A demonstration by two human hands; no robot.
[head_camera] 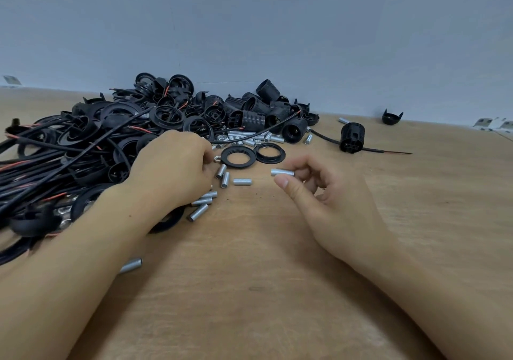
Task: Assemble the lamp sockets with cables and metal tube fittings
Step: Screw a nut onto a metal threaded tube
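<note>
Loosely counted, two flat black rings (pixel 238 157) lie side by side at twelve o'clock of the hands, three short metal tubes (pixel 225 179) just beside them on the bench (pixel 249 276). Right hand (pixel 327 193) pinches one metal tube (pixel 282 172) in curled fingertips; left hand (pixel 172 165), fingers curled down, touches the small parts at the heap of sockets and cables (pixel 83 148), its grip hidden.

Black ribbed lamp sockets (pixel 251 109) and black rings (pixel 238 157) lie on the light brown wood-grain bench (pixel 249 276). Black cables (pixel 41 162) show red wire ends. The metal tubes (pixel 242 182) are silver. The wall (pixel 249 26) is pale grey-blue.
</note>
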